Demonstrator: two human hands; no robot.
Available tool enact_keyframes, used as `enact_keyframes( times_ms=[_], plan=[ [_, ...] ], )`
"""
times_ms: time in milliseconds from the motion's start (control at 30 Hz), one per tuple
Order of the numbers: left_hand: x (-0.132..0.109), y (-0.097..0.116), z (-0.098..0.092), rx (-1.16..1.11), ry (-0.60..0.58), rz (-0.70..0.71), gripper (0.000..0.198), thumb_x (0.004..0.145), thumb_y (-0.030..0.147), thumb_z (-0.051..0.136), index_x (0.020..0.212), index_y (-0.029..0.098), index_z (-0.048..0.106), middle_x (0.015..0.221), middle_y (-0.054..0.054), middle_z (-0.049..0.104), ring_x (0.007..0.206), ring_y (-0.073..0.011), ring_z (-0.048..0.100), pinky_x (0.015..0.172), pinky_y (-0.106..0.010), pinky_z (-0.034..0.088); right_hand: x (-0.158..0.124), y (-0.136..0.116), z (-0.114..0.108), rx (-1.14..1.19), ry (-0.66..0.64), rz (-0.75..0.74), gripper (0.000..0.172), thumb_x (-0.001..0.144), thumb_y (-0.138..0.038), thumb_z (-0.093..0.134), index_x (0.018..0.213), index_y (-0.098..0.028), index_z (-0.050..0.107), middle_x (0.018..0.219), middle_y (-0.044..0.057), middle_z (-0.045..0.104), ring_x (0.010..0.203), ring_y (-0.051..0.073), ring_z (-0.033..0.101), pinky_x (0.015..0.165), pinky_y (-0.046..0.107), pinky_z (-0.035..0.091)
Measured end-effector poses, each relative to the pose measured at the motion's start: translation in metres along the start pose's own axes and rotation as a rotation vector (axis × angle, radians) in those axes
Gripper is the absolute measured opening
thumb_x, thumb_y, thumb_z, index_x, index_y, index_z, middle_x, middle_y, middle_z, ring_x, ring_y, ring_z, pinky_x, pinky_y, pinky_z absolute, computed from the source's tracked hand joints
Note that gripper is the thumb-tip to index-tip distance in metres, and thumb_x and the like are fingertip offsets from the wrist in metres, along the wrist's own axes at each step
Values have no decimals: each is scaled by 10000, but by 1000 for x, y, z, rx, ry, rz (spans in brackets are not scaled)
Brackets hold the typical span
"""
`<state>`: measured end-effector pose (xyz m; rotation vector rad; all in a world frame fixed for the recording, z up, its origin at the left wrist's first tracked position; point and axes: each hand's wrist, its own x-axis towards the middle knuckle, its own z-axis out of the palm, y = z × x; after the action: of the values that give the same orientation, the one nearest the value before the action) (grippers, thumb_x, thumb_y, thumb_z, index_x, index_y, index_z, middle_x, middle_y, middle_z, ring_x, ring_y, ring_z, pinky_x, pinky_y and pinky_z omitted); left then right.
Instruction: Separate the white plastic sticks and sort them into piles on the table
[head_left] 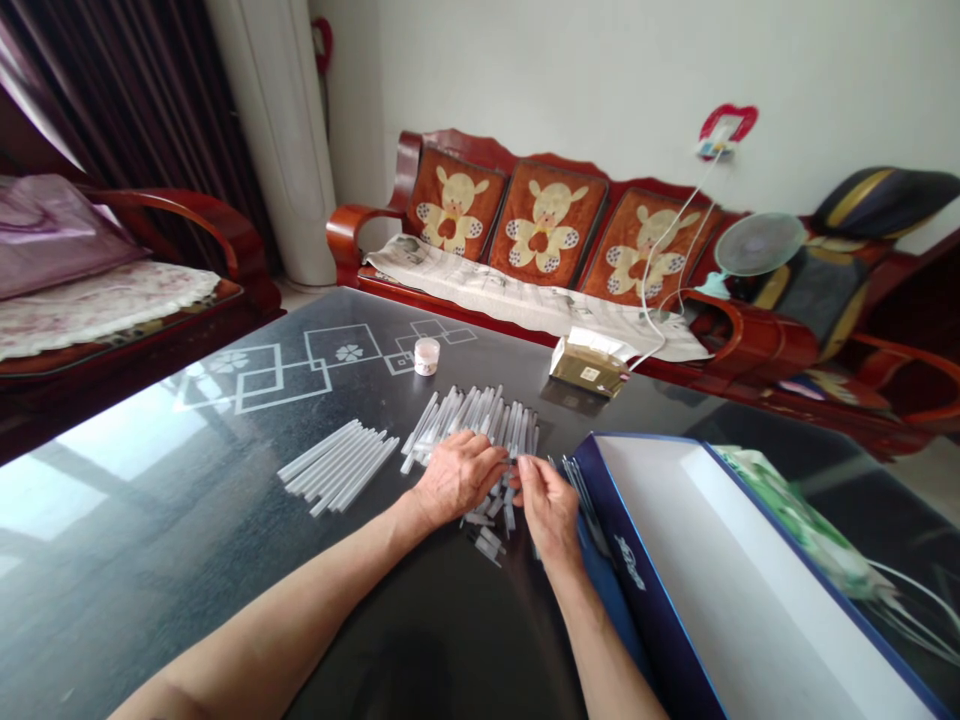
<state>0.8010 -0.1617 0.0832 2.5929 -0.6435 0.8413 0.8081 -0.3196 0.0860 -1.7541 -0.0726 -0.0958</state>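
Note:
My left hand (463, 474) and my right hand (548, 503) meet above the table, both closed with the fingers pinched. Between their fingertips shows a small dark piece; most of it is hidden. Just beyond my left hand lies a heap of translucent white pen barrels (480, 408). Further left, a separate group of similar barrels (339, 466) rests side by side in a slanted row. Small clear pen caps (487, 541) are scattered under and in front of my hands. Several thin dark rods, like pen refills (583, 488), lie along the blue box beside my right hand.
An open blue box (675, 560) with a white inside stands at the right. Behind the heap are a small round jar (427, 356) and a tissue box (589, 363). A green-and-white packet (795, 510) and cables lie beyond the blue box, on the glossy black table (187, 540).

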Motion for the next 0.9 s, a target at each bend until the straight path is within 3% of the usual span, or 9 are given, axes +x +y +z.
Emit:
enact_keyframes(
  times_ms=[333, 700, 800, 900],
  plan=[
    [-4, -2, 5, 37, 15, 62, 278, 954, 322, 406, 949, 155, 627, 745, -47, 583, 720, -174, 517, 680, -301, 409, 5, 12, -2, -112, -63, -6, 482, 771, -617, 560, 833, -158, 693, 672, 67, 691, 555, 185, 621, 442, 247, 442],
    [-4, -7, 8, 57, -21, 69, 302, 968, 317, 379, 954, 170, 643, 730, -44, 572, 713, -173, 474, 678, -308, 376, 8, 19, -1, 115, -165, 42, 394, 697, -478, 700, 933, -166, 657, 791, 47, 686, 646, 161, 608, 518, 239, 475],
    [-4, -8, 8, 62, -22, 69, 302, 969, 323, 379, 953, 172, 641, 733, -44, 569, 722, -175, 473, 680, -313, 372, 6, 14, -1, 87, -142, 17, 439, 694, -488, 696, 996, -176, 629, 849, 54, 685, 599, 148, 602, 473, 230, 451],
    [-5, -7, 8, 57, -26, 73, 306, 971, 326, 373, 942, 174, 637, 735, -43, 560, 728, -174, 471, 684, -316, 370, 4, 8, -2, -38, -83, -11, 408, 754, -549, 607, 914, -176, 647, 744, 56, 684, 551, 164, 605, 489, 257, 466]
  ],
)
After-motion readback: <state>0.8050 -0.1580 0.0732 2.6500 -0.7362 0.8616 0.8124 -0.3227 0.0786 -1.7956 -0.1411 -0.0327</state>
